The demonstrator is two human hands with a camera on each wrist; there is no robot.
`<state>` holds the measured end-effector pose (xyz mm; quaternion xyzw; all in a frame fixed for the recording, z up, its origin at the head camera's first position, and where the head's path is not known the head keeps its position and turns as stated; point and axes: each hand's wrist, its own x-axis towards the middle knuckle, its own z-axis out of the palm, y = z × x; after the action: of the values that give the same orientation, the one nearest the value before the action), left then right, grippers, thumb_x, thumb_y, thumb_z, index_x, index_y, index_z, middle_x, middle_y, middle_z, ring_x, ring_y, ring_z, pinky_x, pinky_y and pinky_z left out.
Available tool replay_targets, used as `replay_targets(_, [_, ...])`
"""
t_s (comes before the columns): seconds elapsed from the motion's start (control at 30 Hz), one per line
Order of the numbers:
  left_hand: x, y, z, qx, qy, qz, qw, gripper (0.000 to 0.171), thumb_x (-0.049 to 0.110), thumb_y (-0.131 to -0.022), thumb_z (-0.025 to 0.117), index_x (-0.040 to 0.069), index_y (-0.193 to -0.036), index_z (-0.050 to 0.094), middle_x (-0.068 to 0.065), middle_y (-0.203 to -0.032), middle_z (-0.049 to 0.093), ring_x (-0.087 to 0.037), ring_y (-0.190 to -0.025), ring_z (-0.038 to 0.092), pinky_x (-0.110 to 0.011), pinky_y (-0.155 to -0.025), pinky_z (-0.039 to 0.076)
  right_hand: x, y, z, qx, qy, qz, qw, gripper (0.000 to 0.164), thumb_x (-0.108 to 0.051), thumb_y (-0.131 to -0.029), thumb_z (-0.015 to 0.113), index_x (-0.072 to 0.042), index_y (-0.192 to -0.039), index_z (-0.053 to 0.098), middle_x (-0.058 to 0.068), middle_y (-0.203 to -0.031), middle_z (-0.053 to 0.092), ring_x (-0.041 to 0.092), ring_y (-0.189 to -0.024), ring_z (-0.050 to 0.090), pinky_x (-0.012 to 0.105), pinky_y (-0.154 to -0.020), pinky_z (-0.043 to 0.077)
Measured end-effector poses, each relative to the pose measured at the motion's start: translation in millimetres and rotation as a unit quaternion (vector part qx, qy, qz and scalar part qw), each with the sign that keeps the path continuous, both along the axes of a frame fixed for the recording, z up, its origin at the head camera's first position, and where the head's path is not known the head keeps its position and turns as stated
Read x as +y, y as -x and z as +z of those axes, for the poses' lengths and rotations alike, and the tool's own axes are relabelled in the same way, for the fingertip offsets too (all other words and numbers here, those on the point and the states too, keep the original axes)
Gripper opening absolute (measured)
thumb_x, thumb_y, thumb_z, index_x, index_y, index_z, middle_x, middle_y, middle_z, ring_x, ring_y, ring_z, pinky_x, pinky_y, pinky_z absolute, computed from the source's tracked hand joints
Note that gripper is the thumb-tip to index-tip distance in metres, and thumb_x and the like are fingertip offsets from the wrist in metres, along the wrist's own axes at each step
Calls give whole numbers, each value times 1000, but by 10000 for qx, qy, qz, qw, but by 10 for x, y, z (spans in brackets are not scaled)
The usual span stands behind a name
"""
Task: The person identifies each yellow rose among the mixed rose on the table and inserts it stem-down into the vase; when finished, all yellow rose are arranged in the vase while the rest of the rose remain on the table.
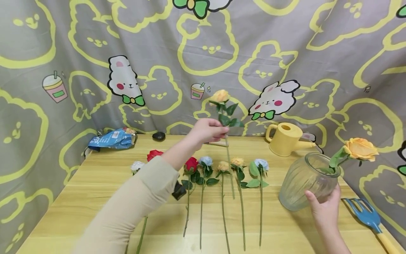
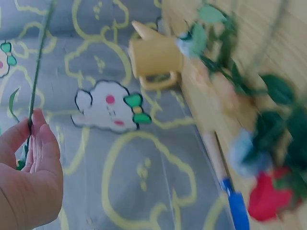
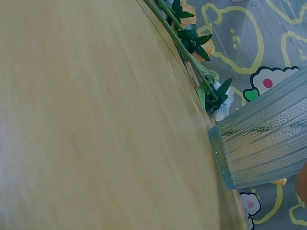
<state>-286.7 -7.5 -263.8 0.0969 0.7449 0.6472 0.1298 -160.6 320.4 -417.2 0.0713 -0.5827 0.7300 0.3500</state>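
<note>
My left hand [image 1: 207, 131] pinches the green stem of a pale yellow rose [image 1: 220, 96], bloom up, above the row of flowers. In the left wrist view, thumb and fingertips meet on that stem [image 2: 36, 72]. At the right, my right hand [image 1: 326, 208] grips the lower side of a ribbed glass vase [image 1: 296, 180], which leans to the right. An orange-yellow rose [image 1: 361, 149] stands in it, its bloom past the rim. The right wrist view has the vase's base [image 3: 223, 158], with only a sliver of the hand.
On the table lie red [image 1: 191, 164], blue [image 1: 206, 161], peach [image 1: 223, 166] and white [image 1: 137, 165] roses. A yellow watering can [image 1: 287, 139] stands at the back, a blue garden fork [image 1: 364, 213] at right. A blue bag [image 1: 112, 139] and black object [image 1: 159, 136] sit back left.
</note>
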Motion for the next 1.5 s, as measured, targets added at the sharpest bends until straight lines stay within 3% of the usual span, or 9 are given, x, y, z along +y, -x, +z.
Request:
replay_targets(0.2, [391, 85, 161, 49, -401, 50, 9992, 13, 10, -80, 69, -1, -80, 62, -12, -81, 67, -18, -71, 64, -26, -65, 53, 3, 14, 12, 105, 19, 78, 9999, 78, 16, -69, 67, -7, -135, 31, 13, -126, 37, 19, -112, 41, 18, -89, 38])
replay_targets(0.43, [780, 119, 471, 417, -895, 196, 9949, 15, 9, -81, 67, -2, -91, 65, -10, -82, 67, -18, -76, 65, -21, -64, 52, 3, 6, 10, 73, 26, 93, 9999, 79, 16, -70, 66, -7, -136, 29, 13, -127, 36, 19, -114, 40, 18, -90, 38])
replay_targets(0.67, [1181, 36, 625, 1234, -1007, 1066, 9815, 11, 12, -78, 70, 3, -83, 65, -2, -73, 67, -9, -62, 64, -19, -55, 51, 9, -11, -15, 32, 50, 25, 10000, 79, 14, -70, 67, -8, -135, 29, 12, -126, 37, 18, -113, 41, 18, -89, 38])
replay_targets(0.8, [1308, -23, 663, 1619, -1167, 1227, 9722, 10, 12, -79, 70, 4, -81, 64, 0, -71, 66, -5, -59, 62, -15, -54, 49, -1, -22, -37, 27, 46, 42, 10000, 78, 15, -71, 67, -7, -136, 29, 12, -125, 38, 17, -112, 42, 17, -88, 38])
replay_targets(1.0, [1400, -123, 666, 1953, -1436, 1051, 9644, 9, 12, -80, 69, 4, -82, 64, 1, -71, 66, -1, -60, 60, -14, -56, 48, -3, -6, -35, 41, 57, -22, 10000, 78, 14, -69, 68, -7, -135, 31, 12, -123, 40, 17, -110, 42, 18, -88, 39])
replay_targets(1.13, [1486, -193, 604, 2113, -1082, 877, 9674, 11, 17, -79, 70, 8, -81, 65, 5, -72, 67, 3, -60, 58, -14, -52, 46, 15, -1, -22, 16, 28, -36, 10000, 79, 13, -69, 68, -6, -135, 30, 12, -124, 39, 18, -111, 41, 18, -89, 38])
replay_targets(1.33, [1694, -281, 467, 2385, -84, 479, 9699, 12, 24, -78, 71, 13, -80, 67, 11, -70, 65, 9, -58, 53, -10, -51, 43, 17, -10, -37, -96, 31, -48, 9999, 78, 12, -69, 69, -6, -134, 29, 10, -121, 41, 16, -109, 43, 17, -88, 38])
replay_targets(1.5, [1850, -356, 349, 2305, 482, 327, 9713, 11, 28, -77, 72, 18, -75, 67, 15, -67, 63, 11, -56, 50, -7, -51, 41, 0, -17, -28, -80, 32, -27, 10000, 78, 13, -70, 68, -7, -135, 29, 11, -123, 39, 17, -111, 42, 17, -89, 37])
